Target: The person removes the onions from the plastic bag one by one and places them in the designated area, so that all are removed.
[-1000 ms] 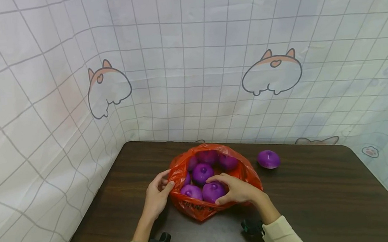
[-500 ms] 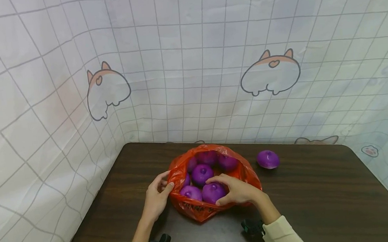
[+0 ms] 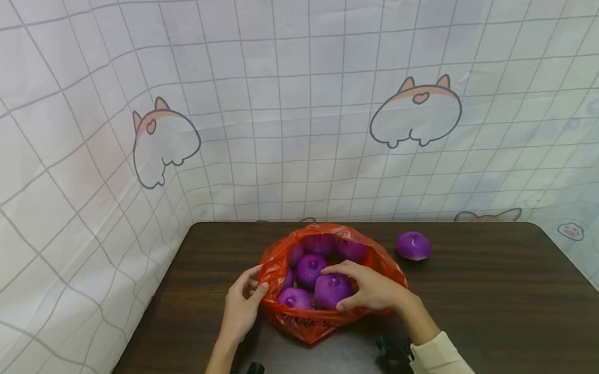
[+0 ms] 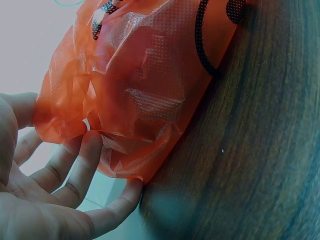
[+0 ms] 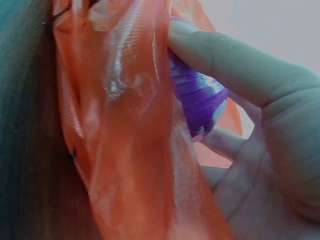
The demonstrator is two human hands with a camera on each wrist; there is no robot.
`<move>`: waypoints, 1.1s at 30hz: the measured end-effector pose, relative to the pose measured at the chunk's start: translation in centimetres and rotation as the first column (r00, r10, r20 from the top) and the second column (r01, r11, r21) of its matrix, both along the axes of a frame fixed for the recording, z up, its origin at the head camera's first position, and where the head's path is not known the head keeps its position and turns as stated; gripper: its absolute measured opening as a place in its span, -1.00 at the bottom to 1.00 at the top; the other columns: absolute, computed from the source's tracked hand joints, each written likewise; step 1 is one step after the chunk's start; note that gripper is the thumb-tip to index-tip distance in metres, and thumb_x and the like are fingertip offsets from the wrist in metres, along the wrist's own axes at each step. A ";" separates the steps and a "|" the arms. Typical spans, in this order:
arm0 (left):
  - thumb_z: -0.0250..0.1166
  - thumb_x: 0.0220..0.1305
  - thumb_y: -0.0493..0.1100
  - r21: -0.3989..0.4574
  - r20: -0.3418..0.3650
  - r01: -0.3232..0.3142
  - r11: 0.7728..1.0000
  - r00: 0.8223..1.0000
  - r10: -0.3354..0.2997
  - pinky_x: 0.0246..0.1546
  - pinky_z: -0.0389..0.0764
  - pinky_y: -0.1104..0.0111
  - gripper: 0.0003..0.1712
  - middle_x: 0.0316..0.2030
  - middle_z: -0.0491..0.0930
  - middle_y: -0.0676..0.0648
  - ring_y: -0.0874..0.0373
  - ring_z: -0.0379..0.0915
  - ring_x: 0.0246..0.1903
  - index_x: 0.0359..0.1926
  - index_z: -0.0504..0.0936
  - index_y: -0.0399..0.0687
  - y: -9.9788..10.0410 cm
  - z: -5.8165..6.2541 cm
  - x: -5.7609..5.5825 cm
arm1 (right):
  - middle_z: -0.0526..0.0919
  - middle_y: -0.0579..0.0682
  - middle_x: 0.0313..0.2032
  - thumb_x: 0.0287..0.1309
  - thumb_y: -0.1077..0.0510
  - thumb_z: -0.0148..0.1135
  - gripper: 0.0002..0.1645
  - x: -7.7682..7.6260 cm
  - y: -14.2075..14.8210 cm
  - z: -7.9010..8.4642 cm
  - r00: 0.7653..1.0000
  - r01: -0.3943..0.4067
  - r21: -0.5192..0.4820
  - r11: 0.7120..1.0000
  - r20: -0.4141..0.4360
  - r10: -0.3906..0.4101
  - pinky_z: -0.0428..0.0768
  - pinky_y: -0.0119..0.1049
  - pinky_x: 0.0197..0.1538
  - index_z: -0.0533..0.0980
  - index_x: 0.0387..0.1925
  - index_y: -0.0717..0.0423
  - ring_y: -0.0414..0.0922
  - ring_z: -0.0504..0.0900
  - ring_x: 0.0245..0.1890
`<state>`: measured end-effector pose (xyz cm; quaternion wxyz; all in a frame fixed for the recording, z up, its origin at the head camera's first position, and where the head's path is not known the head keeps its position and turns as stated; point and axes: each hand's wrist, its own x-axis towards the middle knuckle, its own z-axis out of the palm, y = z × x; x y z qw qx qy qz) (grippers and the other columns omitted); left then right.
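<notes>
A red plastic bag point(image 3: 307, 326) stands with its mouth wide on the dark table, and several purple onions point(image 3: 311, 269) lie inside. My left hand point(image 3: 241, 308) grips the bag's left rim between thumb and fingers; in the left wrist view its fingertips press against the crinkled plastic point(image 4: 155, 75). At the bag's front right, my right hand point(image 3: 373, 287) holds one purple onion point(image 3: 332, 292) between thumb and fingers. The right wrist view shows that onion's ridged side point(image 5: 197, 97) just above the bag's edge. Its lower part is hidden by the bag.
Another purple onion point(image 3: 413, 246) lies on the table to the right of the bag, near the back edge. The brown wooden table point(image 3: 494, 300) extends to the right. A white grid-patterned cloth point(image 3: 291, 103) with cartoon dogs hangs behind and at the left.
My right hand has raised the gripped onion a little and shifted it slightly right. The left hand stays on the rim. The onion outside the bag has not moved.
</notes>
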<state>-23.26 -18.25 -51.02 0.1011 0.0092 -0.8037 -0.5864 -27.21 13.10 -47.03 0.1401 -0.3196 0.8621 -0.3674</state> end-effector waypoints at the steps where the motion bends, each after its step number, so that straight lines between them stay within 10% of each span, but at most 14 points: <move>1: 0.32 0.39 -0.22 -0.001 -0.003 0.000 1.000 1.000 0.000 -0.33 0.47 0.42 -0.56 -0.22 0.58 -0.16 0.13 0.43 -0.30 0.27 0.60 0.07 0.0 0.0 0.0 | 0.41 0.04 0.37 0.15 -0.02 0.51 -0.19 0.0 0.1 0.1 1.000 0.006 -0.004 1.000 -0.006 -0.006 0.56 0.16 0.22 0.40 0.41 -0.21 0.08 0.47 0.26; 33: 0.33 0.38 -0.23 -0.015 -0.008 -0.006 1.000 1.000 0.006 -0.29 0.46 0.41 -0.55 -0.22 0.60 -0.18 0.14 0.43 -0.29 0.27 0.60 0.04 0.1 0.1 0.0 | 0.41 0.17 0.33 0.13 0.04 0.53 -0.04 0.0 5.1 4.1 0.935 0.282 -0.296 0.913 -0.130 -0.331 0.65 0.14 0.12 0.21 0.47 -0.08 0.18 0.56 0.17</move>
